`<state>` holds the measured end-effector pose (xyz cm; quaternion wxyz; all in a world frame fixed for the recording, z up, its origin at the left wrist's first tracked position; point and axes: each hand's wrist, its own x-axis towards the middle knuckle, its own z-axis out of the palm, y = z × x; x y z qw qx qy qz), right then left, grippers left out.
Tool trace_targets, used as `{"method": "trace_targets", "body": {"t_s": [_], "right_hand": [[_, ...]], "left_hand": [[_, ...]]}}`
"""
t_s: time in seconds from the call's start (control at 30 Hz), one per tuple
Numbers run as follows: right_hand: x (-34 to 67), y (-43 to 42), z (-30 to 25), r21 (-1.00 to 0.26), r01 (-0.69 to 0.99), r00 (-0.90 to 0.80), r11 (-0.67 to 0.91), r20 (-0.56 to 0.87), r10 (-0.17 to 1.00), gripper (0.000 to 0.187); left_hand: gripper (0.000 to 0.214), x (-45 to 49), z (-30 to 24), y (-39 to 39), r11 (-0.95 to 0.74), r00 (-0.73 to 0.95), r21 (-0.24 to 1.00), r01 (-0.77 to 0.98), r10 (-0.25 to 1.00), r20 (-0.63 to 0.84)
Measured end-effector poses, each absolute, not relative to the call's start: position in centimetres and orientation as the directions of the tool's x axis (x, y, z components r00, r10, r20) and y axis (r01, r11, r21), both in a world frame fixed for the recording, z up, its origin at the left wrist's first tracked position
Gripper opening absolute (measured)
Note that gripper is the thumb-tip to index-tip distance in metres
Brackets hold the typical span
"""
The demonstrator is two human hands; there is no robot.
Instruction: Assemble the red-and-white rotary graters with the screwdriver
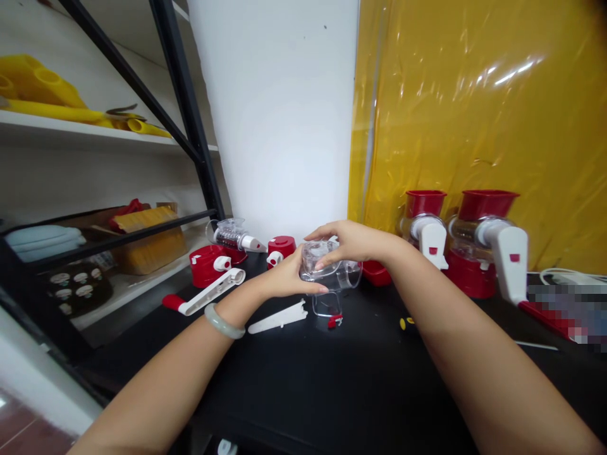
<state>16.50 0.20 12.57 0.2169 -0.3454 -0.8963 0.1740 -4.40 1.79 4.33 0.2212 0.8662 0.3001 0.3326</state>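
Observation:
Both of my hands grip a clear plastic grater housing (349, 276) just above the black table. My left hand (287, 276) wraps its near left side, thumb along the bottom. From above and behind, my right hand (351, 242) closes on the round upper part, its fingers partly hidden. The housing's rectangular clear end (327, 304) points down toward the table. A small red clip (334, 321) lies just in front of it. Left of that is a flat white plastic strip (279, 318). A white crank handle (215, 292) with a red knob lies beyond my left wrist.
Red grater bases (208, 265) and a clear drum assembly (237, 237) stand at the back left. Two assembled red-and-white rotary graters (481, 253) stand at right. A yellow-black tool end (406, 324) shows beside my right forearm. A shelf rack (194, 126) borders the left.

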Motion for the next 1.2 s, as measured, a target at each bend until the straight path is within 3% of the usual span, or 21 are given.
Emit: {"method": "trace_targets", "body": {"t_s": [0.17,0.3,0.63,0.93,1.13,1.2], "right_hand": [[16.7,0.2,12.7,-0.431,0.524,-0.705,0.735,0.266,0.658,0.051],[16.6,0.1,12.8,-0.4,0.559,-0.703,0.726,0.237,0.671,0.05],[16.6,-0.7,13.1,-0.38,0.611,-0.695,0.695,0.165,0.7,0.078],[16.4,-0.5,12.5,-0.349,0.588,-0.75,0.73,0.104,0.653,0.076],[16.5,-1.5,13.4,-0.293,0.663,-0.687,0.689,0.127,0.715,0.098],[16.5,-2.0,13.7,-0.269,0.687,-0.669,0.675,0.129,0.732,0.093]], "left_hand": [[0.096,-4.2,4.5,1.7,-0.735,0.625,0.595,0.325,0.639,0.448],[0.097,-4.3,4.5,1.7,-0.697,0.612,0.607,0.381,0.682,0.399],[0.096,-4.4,4.6,1.7,-0.708,0.634,0.577,0.407,0.674,0.379],[0.093,-4.2,4.9,1.3,-0.714,0.629,0.554,0.428,0.675,0.385],[0.1,-4.4,4.6,1.7,-0.715,0.627,0.551,0.429,0.675,0.388],[0.098,-4.4,4.6,1.7,-0.707,0.625,0.559,0.433,0.682,0.378]]}}
